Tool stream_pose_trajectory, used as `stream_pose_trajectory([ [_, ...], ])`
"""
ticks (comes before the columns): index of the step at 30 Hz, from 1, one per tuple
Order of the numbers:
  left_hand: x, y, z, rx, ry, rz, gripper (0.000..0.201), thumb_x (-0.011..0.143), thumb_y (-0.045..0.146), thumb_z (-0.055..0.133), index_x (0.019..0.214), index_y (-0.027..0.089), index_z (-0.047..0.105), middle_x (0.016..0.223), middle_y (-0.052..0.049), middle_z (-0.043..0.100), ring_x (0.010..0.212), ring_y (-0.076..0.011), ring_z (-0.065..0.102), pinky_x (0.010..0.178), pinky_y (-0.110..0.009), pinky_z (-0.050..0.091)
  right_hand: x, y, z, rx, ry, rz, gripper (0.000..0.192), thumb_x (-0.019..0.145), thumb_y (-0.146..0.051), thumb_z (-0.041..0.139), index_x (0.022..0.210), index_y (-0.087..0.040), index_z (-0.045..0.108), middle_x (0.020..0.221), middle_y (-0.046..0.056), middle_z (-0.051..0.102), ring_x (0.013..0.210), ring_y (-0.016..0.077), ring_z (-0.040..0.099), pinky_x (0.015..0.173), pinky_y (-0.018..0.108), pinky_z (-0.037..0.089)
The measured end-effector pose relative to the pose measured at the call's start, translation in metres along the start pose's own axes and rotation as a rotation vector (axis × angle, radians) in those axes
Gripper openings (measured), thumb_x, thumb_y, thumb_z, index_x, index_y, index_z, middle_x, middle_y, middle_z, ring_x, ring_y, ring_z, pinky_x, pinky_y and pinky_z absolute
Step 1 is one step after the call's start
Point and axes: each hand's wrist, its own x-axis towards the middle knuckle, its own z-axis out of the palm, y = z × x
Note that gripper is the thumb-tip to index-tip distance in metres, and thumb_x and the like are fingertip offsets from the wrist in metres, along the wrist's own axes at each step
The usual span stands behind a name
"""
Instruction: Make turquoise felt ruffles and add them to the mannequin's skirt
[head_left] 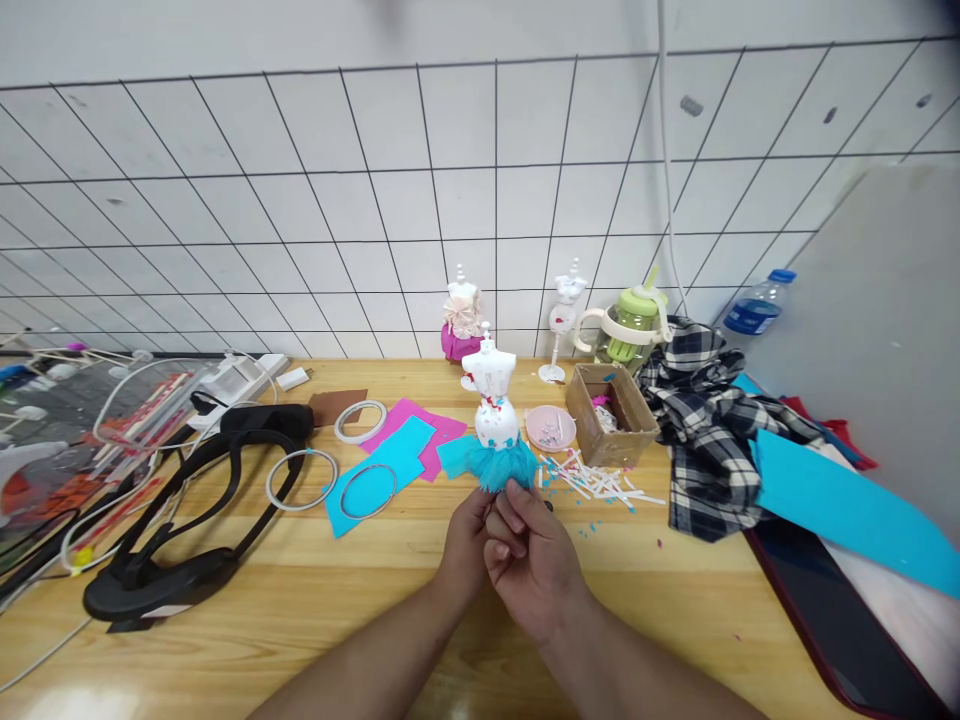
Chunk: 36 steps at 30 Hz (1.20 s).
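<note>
Just above the fingertips, the small white mannequin (491, 400) is standing upright in a frilly blue tulle skirt, with bare wood opening on either side. The left hand (466, 545) and right hand (529, 560) are curling closed together around its base, which they are hiding. Beyond the right fingers, paper scraps (592, 480) and a cardboard box (611, 415) are crowding in.

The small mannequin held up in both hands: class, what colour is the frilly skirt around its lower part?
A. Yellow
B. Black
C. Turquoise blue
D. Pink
C. The small mannequin, held from below by the left hand and right hand, has a white body and a ruffled turquoise blue skirt just above the fingers.
</note>
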Motion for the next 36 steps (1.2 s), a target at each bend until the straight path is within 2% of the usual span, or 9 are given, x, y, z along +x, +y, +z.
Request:
stream_pose_trajectory([
  [3,0.001,-0.001,-0.002,-0.007,-0.047,0.022,0.024,0.067,0.041,0.065,0.069,0.018,0.061,0.052,0.002,0.055,0.056,-0.0154,0.058,0.053,-0.024,0.047,0.0,0.001,0.0,-0.012,-0.009,-0.002,0.044,0.061,-0.023,0.084,0.069,-0.019,0.041,0.048,-0.014,0.036,0.038,0.0005,0.025,0.037,0.011,0.03],
  [12,0.003,-0.004,-0.004,0.003,-0.047,0.051,0.025,0.07,0.042,0.065,0.072,0.018,0.061,0.054,0.002,0.055,0.061,-0.016,0.058,0.057,-0.025,0.047,-0.001,0.002,0.003,-0.087,0.013,-0.02,0.042,0.058,-0.023,0.085,0.068,-0.019,0.044,0.048,-0.014,0.037,0.038,0.0005,0.023,0.035,0.011,0.026],
  [17,0.005,0.008,-0.012,0.07,0.098,0.123,0.03,0.079,0.049,0.06,0.08,0.019,0.06,0.064,0.001,0.058,0.065,-0.0152,0.055,0.061,-0.025,0.045,-0.008,0.009,0.002,-0.181,0.041,0.015,0.039,0.061,-0.028,0.082,0.087,-0.022,0.053,0.049,-0.015,0.035,0.038,0.0013,0.02,0.035,0.011,0.025],
  [19,0.007,0.013,-0.016,0.089,0.104,0.153,0.032,0.083,0.051,0.055,0.078,0.02,0.056,0.065,0.002,0.055,0.062,-0.0131,0.051,0.059,-0.023,0.042,-0.01,0.009,0.002,-0.236,0.086,-0.063,0.038,0.063,-0.031,0.078,0.09,-0.024,0.051,0.048,-0.015,0.031,0.038,0.0028,0.018,0.034,0.013,0.024],
  [22,0.01,0.016,-0.02,0.134,0.044,0.17,0.036,0.087,0.052,0.05,0.073,0.019,0.051,0.063,0.003,0.05,0.056,-0.0112,0.045,0.055,-0.022,0.038,-0.011,0.0,0.003,-0.429,0.072,-0.326,0.031,0.069,-0.033,0.073,0.087,-0.025,0.049,0.05,-0.013,0.035,0.04,0.0053,0.024,0.037,0.017,0.03],
  [25,0.012,0.012,-0.022,0.136,0.005,0.16,0.037,0.086,0.053,0.052,0.075,0.018,0.056,0.066,0.002,0.053,0.058,-0.0116,0.046,0.056,-0.023,0.038,-0.012,-0.016,0.006,-0.838,-0.013,-0.597,0.018,0.075,-0.032,0.069,0.079,-0.022,0.054,0.055,-0.009,0.039,0.048,0.0069,0.034,0.045,0.019,0.031],
  [29,0.01,0.006,-0.02,0.173,-0.01,0.163,0.039,0.086,0.054,0.051,0.079,0.017,0.061,0.073,-0.001,0.058,0.067,-0.0149,0.05,0.061,-0.025,0.04,-0.013,-0.033,0.005,-1.297,0.0,-0.878,0.008,0.08,-0.028,0.066,0.078,-0.021,0.061,0.053,-0.008,0.03,0.05,0.0078,0.031,0.048,0.02,0.025],
  [32,0.008,0.006,-0.018,0.229,0.002,0.201,0.04,0.088,0.053,0.047,0.073,0.017,0.057,0.072,-0.001,0.056,0.066,-0.015,0.049,0.06,-0.025,0.038,-0.007,-0.038,0.0,-1.421,0.02,-0.937,0.009,0.082,-0.029,0.063,0.082,-0.021,0.062,0.054,-0.008,0.03,0.05,0.0083,0.031,0.049,0.021,0.025],
  [36,0.008,0.01,-0.016,0.266,0.053,0.242,0.042,0.09,0.053,0.043,0.067,0.018,0.049,0.068,0.0,0.05,0.062,-0.0139,0.044,0.059,-0.025,0.036,0.002,-0.041,-0.007,-1.403,-0.016,-0.906,0.013,0.086,-0.032,0.057,0.092,-0.02,0.059,0.056,-0.009,0.027,0.049,0.0088,0.032,0.047,0.02,0.026],
])
